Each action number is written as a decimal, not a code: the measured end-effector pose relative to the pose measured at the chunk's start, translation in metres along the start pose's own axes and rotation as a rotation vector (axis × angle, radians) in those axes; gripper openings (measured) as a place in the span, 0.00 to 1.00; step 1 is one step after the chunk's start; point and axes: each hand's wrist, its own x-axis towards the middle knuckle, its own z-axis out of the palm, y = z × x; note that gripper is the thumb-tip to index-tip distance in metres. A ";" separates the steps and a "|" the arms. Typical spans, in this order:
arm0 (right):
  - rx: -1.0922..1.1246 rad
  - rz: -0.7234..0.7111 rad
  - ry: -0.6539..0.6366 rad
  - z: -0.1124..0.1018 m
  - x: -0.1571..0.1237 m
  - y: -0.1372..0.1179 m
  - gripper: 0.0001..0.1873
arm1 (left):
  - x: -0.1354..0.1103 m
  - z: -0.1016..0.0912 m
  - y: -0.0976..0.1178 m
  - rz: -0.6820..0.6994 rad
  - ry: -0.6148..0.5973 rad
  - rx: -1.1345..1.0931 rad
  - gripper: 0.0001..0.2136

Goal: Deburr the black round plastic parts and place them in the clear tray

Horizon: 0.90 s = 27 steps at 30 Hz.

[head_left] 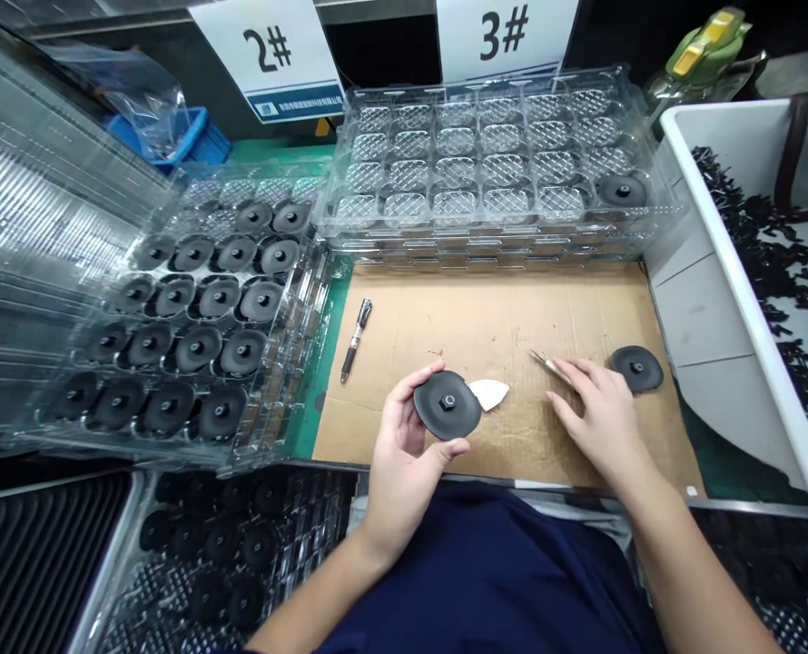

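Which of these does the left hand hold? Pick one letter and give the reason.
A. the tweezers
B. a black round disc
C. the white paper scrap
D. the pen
B: the left hand grips a black round disc by its rim above the cardboard sheet, while the pen lies untouched off to the side.

Pen [356,340], white bin [731,300], bottle [707,45].

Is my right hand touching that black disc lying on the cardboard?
Apart. The head view shows bare cardboard between the right hand and the black disc; the fingertips rest by tweezers instead.
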 end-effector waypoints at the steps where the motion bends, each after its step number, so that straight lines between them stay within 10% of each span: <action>1: 0.035 -0.019 0.011 0.001 -0.003 -0.008 0.19 | 0.001 -0.001 -0.001 0.000 -0.003 0.022 0.29; 7: 1.056 0.258 -0.569 0.022 -0.023 -0.080 0.20 | 0.004 0.003 -0.005 0.018 -0.055 0.013 0.29; 11: 1.476 0.459 -0.628 0.037 -0.025 -0.094 0.18 | 0.003 0.003 -0.007 -0.006 -0.077 -0.017 0.29; 21: 1.411 0.518 -0.722 0.043 -0.026 -0.085 0.19 | 0.006 -0.017 -0.020 -0.499 -0.247 -0.458 0.25; 27: 1.151 0.486 -0.739 0.043 -0.021 -0.086 0.20 | 0.010 -0.028 -0.022 -0.578 -0.128 -0.632 0.22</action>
